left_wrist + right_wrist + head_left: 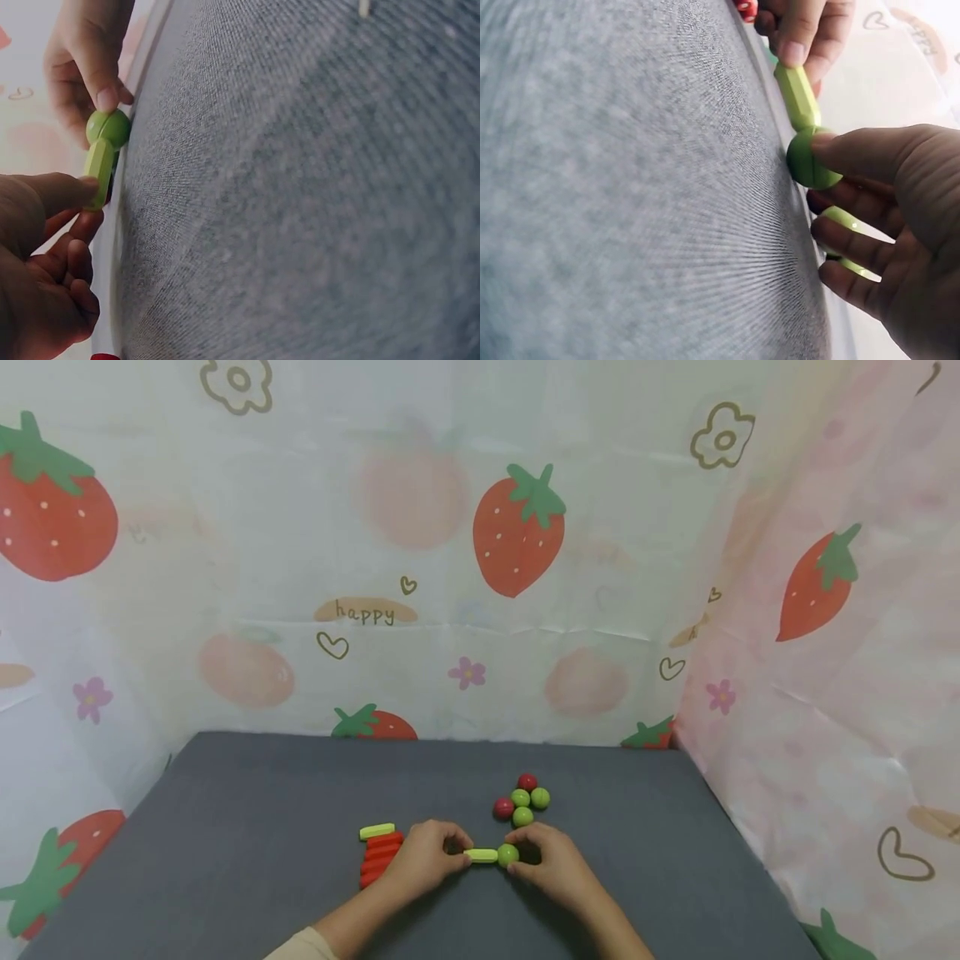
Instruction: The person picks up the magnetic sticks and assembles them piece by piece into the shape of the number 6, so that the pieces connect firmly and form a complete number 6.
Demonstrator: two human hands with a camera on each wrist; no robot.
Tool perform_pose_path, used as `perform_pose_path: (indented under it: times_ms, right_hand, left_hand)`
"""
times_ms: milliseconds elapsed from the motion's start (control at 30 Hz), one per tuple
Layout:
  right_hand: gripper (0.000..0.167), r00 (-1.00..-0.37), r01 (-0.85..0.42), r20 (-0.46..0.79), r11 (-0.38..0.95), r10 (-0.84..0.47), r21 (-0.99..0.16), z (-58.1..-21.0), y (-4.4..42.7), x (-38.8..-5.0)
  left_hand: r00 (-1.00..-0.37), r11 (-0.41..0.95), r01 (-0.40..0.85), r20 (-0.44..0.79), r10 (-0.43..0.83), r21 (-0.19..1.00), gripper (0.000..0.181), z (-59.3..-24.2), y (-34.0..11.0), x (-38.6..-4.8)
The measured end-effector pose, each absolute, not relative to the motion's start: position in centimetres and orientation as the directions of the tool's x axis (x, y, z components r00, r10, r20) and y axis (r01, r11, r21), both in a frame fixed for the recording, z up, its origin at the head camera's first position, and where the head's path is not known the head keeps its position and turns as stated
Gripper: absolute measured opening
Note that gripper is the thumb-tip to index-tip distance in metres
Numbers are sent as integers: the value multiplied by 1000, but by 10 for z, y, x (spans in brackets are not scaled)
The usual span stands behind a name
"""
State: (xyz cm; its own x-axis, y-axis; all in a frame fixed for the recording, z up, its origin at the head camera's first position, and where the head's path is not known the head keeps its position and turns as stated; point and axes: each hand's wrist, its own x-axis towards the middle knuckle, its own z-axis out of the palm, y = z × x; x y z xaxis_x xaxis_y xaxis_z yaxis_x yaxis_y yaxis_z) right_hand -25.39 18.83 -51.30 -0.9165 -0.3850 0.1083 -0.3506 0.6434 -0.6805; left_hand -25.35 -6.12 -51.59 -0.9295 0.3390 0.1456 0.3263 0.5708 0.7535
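Between the two hands a yellow-green faceted stick (482,856) and a green ball (507,855) sit end to end, touching, just over the grey cloth. The left hand (429,860) pinches the stick's left end between thumb and index finger. On the other side, the right hand (553,865) pinches the ball with its thumb and fingertips. The left wrist view shows the stick (97,169) meeting the ball (108,129), whose surface carries a seam line. In the right wrist view the thumb lies across the ball (810,159), while the other fingers spread below it.
Left of the left hand, several red sticks (377,856) lie side by side, partly covered by that hand, with another yellow-green stick (377,832) behind them. Beyond the right hand is a cluster of red balls (504,808) and green balls (540,797). A printed curtain encloses the grey table (262,827).
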Motion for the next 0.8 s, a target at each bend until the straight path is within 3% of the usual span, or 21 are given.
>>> perform_pose_path:
  times_ms: [300,800]
  right_hand:
    - [36,-881,-453,198,642,-431,-618,-511,187,-253]
    - [29,-872,-471,200,653,-448,-593,-520,187,-257]
  left_hand:
    - [-929,584,334,155,335,740,9,-517,-55,-253]
    - [-921,560,336,141,362,757,9,-514,-44,-251]
